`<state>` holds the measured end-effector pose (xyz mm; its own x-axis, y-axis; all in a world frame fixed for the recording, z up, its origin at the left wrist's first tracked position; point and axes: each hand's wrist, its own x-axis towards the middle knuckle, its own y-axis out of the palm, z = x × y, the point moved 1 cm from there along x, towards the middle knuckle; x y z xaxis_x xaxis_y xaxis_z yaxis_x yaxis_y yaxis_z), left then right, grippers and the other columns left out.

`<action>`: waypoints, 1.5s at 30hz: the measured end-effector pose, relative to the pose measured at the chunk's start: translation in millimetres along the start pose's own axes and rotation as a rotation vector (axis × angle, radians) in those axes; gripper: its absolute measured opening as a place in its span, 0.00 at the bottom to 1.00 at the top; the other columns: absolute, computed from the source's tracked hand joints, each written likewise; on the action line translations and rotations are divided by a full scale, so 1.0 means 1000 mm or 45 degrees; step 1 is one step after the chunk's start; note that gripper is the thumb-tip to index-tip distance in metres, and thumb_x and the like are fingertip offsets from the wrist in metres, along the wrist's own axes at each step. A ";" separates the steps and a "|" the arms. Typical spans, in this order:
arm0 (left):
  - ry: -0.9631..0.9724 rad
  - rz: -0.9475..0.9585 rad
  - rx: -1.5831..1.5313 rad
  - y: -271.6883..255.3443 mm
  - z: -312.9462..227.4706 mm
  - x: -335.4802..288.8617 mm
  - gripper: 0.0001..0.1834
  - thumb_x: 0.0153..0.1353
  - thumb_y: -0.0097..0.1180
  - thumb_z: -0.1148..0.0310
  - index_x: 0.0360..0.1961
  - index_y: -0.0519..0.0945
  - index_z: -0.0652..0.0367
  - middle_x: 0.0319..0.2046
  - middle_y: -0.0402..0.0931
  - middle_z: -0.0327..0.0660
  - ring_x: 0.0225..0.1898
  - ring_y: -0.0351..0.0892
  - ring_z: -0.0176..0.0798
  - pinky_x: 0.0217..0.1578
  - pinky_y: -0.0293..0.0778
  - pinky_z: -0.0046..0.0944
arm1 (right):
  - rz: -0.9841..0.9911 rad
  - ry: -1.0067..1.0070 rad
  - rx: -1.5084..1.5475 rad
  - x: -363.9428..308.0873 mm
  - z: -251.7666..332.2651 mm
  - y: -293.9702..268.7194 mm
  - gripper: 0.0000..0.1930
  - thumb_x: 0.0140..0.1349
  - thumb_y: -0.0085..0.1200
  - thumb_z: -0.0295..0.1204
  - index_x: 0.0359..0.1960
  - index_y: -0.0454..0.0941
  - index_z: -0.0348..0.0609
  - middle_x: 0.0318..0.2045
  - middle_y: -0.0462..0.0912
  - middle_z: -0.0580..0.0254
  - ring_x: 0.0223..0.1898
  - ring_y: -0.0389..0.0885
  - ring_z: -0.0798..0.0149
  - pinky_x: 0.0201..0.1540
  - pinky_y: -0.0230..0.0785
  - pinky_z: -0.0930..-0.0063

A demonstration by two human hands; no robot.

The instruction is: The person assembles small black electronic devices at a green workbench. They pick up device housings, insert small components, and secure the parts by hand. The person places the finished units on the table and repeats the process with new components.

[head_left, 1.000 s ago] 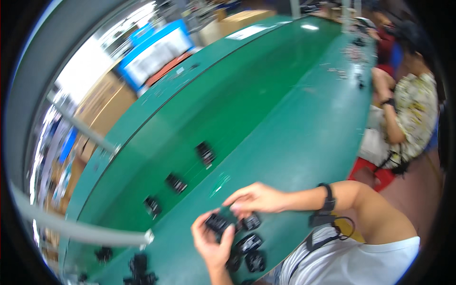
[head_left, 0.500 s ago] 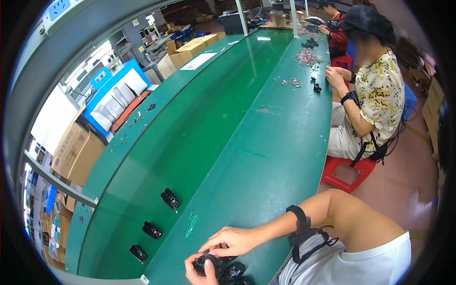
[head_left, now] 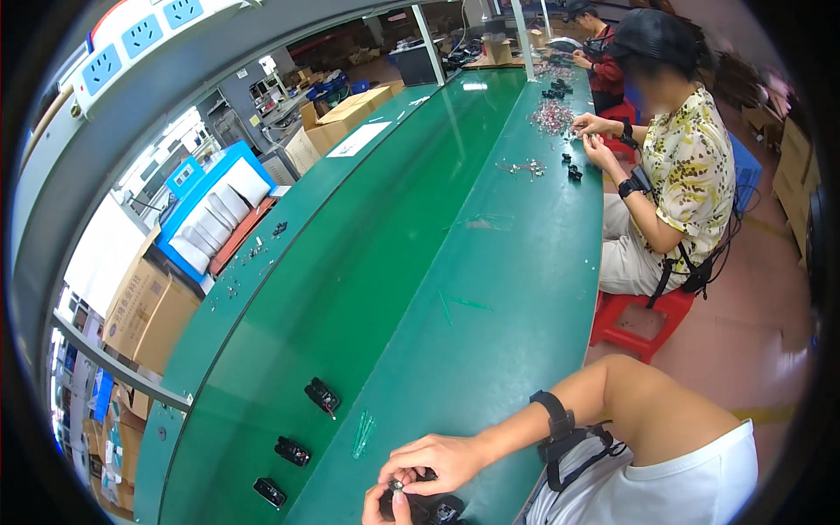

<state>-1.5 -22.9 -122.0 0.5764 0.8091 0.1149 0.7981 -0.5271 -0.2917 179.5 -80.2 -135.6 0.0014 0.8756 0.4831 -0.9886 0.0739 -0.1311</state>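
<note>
At the lower edge, my left hand is closed around a black plastic housing, mostly covered by the fingers. Its thumb presses near a small silvery part on top. My right hand bends over the same housing, fingers curled and pinching; what lies between its fingertips is hidden. Just right of the held piece, another black housing rests on the green table. Three more black housings lie to the left: a far one with a reddish wire, a middle one and a near one.
Green strips lie beyond my hands. Along the table's right side sits a co-worker on a red stool, near a wire pile. A metal post stands farther off. Cardboard boxes stand at left.
The view has tilted slightly, so the scene sits lower nearby. My fingers have shifted on the housing, and the silvery part now shows. The co-worker's hands have moved toward the wire pile.
</note>
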 end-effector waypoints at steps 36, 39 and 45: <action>-0.016 0.108 -0.143 0.002 0.000 -0.006 0.37 0.54 0.65 0.80 0.63 0.61 0.60 0.53 0.66 0.44 0.54 0.69 0.39 0.56 0.67 0.38 | 0.012 -0.099 0.026 -0.005 0.001 0.005 0.07 0.63 0.57 0.23 0.42 0.79 0.37 0.38 0.82 0.61 0.32 0.80 0.68 0.30 0.71 0.77; 0.167 0.112 0.187 0.000 -0.003 -0.002 0.37 0.53 0.67 0.79 0.62 0.62 0.60 0.53 0.67 0.45 0.53 0.69 0.41 0.57 0.67 0.40 | -0.060 -0.086 0.031 -0.004 0.001 0.002 0.07 0.63 0.58 0.23 0.42 0.79 0.37 0.38 0.82 0.61 0.30 0.80 0.68 0.30 0.72 0.76; 0.381 0.046 0.394 0.001 -0.024 0.000 0.20 0.57 0.65 0.72 0.50 0.76 0.63 0.51 0.69 0.52 0.53 0.71 0.51 0.57 0.67 0.46 | -0.086 -0.081 0.065 -0.001 0.005 0.000 0.05 0.64 0.58 0.24 0.40 0.80 0.37 0.38 0.81 0.61 0.31 0.80 0.69 0.33 0.73 0.77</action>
<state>3.8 -29.2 -99.9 0.6648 0.6566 0.3563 0.7125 -0.4141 -0.5664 178.9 -83.5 -131.6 0.0603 0.8371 0.5437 -0.9930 0.1058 -0.0527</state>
